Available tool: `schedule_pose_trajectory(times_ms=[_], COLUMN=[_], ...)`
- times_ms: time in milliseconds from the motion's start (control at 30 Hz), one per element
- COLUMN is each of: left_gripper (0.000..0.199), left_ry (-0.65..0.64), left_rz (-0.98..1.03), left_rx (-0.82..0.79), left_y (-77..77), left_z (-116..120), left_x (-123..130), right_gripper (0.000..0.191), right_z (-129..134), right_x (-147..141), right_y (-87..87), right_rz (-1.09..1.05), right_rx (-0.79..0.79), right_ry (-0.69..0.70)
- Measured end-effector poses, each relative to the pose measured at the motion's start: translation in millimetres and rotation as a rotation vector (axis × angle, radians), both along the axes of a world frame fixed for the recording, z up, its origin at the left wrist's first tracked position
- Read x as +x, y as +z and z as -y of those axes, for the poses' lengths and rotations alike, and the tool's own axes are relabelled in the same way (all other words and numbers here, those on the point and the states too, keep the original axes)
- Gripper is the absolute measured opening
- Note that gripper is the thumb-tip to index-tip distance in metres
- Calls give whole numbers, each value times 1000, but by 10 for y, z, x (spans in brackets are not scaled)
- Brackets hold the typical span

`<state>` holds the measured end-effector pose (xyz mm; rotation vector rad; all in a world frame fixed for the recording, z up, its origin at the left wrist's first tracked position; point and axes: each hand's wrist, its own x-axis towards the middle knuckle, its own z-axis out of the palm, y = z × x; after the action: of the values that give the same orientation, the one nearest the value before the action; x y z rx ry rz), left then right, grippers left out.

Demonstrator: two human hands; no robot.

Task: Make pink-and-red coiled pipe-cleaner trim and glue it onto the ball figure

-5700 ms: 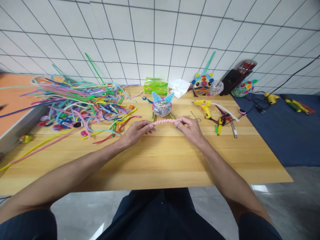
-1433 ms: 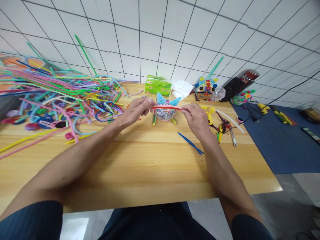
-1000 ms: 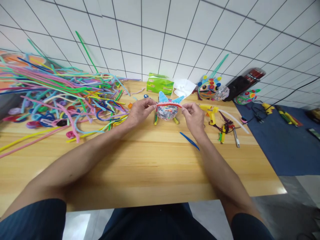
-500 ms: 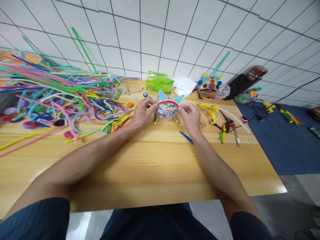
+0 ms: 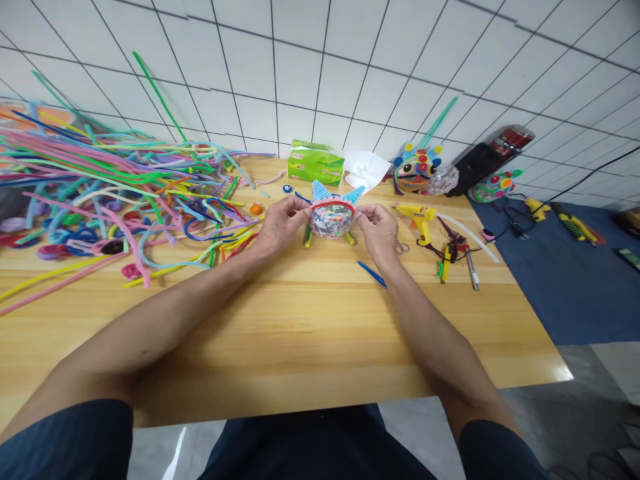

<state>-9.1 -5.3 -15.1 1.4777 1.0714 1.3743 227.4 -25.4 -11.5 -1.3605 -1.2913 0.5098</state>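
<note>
A clear, shiny craft ball (image 5: 331, 223) is in the middle of the table, with two pointed ears (image 5: 356, 194) of light blue pipe cleaner on top. Across its upper front runs a red pipe cleaner (image 5: 333, 201), with a pink scalloped edge above it. My left hand (image 5: 281, 227) pinches the red strip at the ball's left side. At the opposite side, my right hand (image 5: 378, 230) pinches the other end with thumb and forefinger. Pliers handles (image 5: 307, 238) in green and yellow stick out beneath the ball.
Loose pipe cleaners (image 5: 125, 180) pile up on the left. Behind the ball stand a green tissue pack (image 5: 315, 165) and white tissue (image 5: 367, 170). To the right are a yellow glue gun (image 5: 419, 220), small scissors (image 5: 402, 247), a pen (image 5: 473, 272) and a decorated animal head (image 5: 417, 172).
The whole view has shifted slightly. Both hands keep their pinch at the two sides of the ball, and the red pipe cleaner stays across its front.
</note>
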Motion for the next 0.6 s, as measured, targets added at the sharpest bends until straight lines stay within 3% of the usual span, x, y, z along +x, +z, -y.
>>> schedule_pose_trajectory(times_ms=[600], left_gripper=[5], left_ry=[-46], left_rz=[9], left_rx=[-40], left_y=[-1], left_z=[42], left_x=[-23], right_gripper=[11], right_z=[5], right_x=[16], right_y=[-2], right_rz=[-44], right_rx=[2], right_ry=[50])
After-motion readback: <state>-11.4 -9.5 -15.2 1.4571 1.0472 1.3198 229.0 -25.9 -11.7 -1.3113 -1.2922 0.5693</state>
